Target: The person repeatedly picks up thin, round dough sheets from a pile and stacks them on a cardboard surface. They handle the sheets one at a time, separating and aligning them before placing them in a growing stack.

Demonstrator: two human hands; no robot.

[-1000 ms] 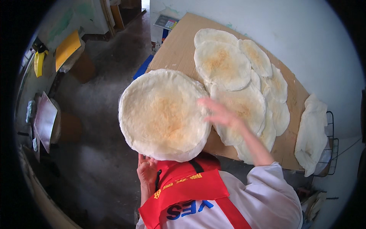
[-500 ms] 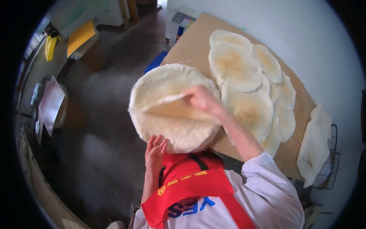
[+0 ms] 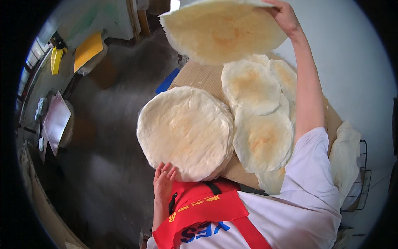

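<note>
My right hand (image 3: 286, 17) is raised high at the far side, its fingers closed on the edge of a large round flatbread (image 3: 224, 35). The bread hangs in the air with its browned underside showing. Below it, a thick stack of pale flatbreads (image 3: 186, 130) sits at the near left of the cardboard-covered table. At the near edge of that stack rests my left hand (image 3: 165, 178), fingers apart, holding nothing. To the right, several browned flatbreads (image 3: 263, 139) lie overlapping on the cardboard (image 3: 205, 79).
A white cloth (image 3: 344, 145) and a black wire rack (image 3: 362, 178) are at the table's right end, by the white wall (image 3: 352, 70). A blue object (image 3: 167, 81) shows beside the table's left edge. Yellow (image 3: 88, 50) and silvery (image 3: 57, 120) panels stand across the dark floor.
My right hand has lifted the top flatbread off the stack and carried it up and away to the far right. My left hand stays by the stack's near edge.
</note>
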